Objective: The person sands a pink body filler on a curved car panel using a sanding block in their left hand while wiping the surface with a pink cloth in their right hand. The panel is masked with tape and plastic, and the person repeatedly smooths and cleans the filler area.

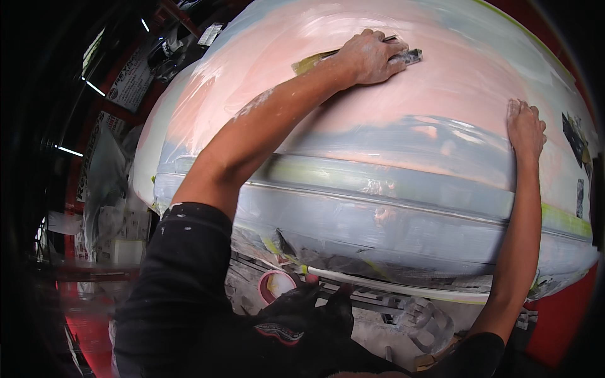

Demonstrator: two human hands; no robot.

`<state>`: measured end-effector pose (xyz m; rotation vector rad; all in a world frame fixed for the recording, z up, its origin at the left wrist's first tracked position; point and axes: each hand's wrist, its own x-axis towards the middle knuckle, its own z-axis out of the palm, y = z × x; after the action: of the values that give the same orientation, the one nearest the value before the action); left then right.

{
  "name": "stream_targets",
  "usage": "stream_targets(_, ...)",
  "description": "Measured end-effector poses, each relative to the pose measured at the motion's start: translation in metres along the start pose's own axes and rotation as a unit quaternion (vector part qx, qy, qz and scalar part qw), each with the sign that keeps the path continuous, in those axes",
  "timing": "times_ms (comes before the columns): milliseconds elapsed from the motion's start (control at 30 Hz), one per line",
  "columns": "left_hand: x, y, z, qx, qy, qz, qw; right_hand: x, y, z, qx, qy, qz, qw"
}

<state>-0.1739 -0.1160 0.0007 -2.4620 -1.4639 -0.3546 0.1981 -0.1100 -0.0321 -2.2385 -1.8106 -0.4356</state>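
Observation:
My left hand (370,58) is closed around a dark sanding block (413,57), pressed to the upper part of a broad, curved vehicle panel (265,101). A strip of yellowish-brown sandpaper (305,64) sticks out on the hand's left side. White dust coats the fingers and spots the forearm. Farther right, my right hand (527,129) rests on the same panel with its fingers bent and somewhat apart; nothing shows in it, though its palm side is hidden. Pink filler patches run into grey-blue and pale areas across the panel's surface.
Dark, torn-looking pieces (575,140) lie on the panel's right side. A ridged lower edge (378,205) crosses in front of me. Below, a round pink tub or roll (276,285) sits near my feet. Red-and-black shelving with posters (131,82) stands at left.

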Motion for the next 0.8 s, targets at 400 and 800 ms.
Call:
stream_targets(400, 0.035, -0.020, 0.012, 0.011, -0.025, -0.050, 0.998, -0.002, -0.017, -0.013, 0.032, -0.007, -0.001, 0.999)
stream_targets(800, -0.016, -0.037, 0.010, -0.058, 0.016, 0.196, 0.979, -0.002, 0.003, -0.007, 0.003, -0.021, 0.023, 1.000)
